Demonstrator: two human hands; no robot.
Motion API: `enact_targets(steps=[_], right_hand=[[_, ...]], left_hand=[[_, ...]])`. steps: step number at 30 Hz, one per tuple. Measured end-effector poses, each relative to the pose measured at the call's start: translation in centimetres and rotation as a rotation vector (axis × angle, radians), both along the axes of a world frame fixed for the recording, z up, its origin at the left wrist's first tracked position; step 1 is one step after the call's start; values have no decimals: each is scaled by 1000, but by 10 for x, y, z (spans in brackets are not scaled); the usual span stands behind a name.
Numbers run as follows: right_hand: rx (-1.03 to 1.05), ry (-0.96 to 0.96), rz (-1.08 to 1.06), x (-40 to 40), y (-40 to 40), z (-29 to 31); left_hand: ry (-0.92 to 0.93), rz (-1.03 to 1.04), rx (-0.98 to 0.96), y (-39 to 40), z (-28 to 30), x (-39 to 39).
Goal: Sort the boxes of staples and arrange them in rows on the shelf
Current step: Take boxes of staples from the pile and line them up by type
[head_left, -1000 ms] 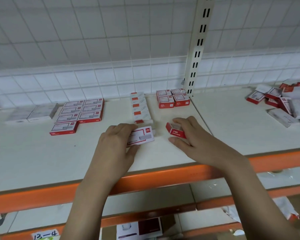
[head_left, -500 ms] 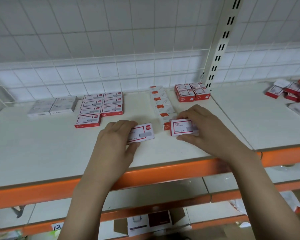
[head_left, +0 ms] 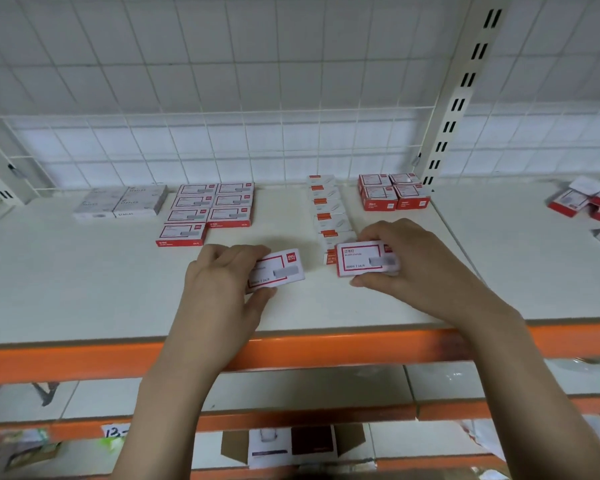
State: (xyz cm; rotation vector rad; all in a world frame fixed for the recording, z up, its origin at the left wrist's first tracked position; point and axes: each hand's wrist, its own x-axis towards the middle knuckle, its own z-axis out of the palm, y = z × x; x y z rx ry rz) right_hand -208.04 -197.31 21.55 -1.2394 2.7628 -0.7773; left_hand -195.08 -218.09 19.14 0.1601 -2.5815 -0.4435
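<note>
My left hand [head_left: 219, 289] holds a red-and-white staple box [head_left: 279, 270] flat on the white shelf [head_left: 84, 289], thumb below it and fingers over its left end. My right hand [head_left: 409, 268] grips a second red-and-white box [head_left: 361, 261], face up, at the near end of a column of white boxes with orange labels [head_left: 328, 216]. Behind my left hand two rows of matching red-framed boxes [head_left: 210, 211] lie sorted. Grey staple boxes [head_left: 125, 202] sit further left.
A block of red boxes [head_left: 394, 195] stands by the slotted upright post [head_left: 461, 95]. An unsorted heap of boxes [head_left: 589, 204] lies at the far right. A wire grid backs the shelf. The orange front beam [head_left: 66, 358] runs below my wrists, with lower shelves underneath.
My right hand turned its box from on edge to face up and set it near the orange-label column. My left hand kept its box in place. The camera shifted left.
</note>
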Motion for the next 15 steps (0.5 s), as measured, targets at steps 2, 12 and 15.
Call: enact_targets(steps=[2,12,15], right_hand=[[-11,6,12,0,-3,-2],[-3,76,142,11,-41,-30],[0,87,145,11,-58,-32]], left_hand=[[-21,6,23,2,-4,1],[-86,115,70,-25,-13,12],[-100,139,53,-43,-10,14]])
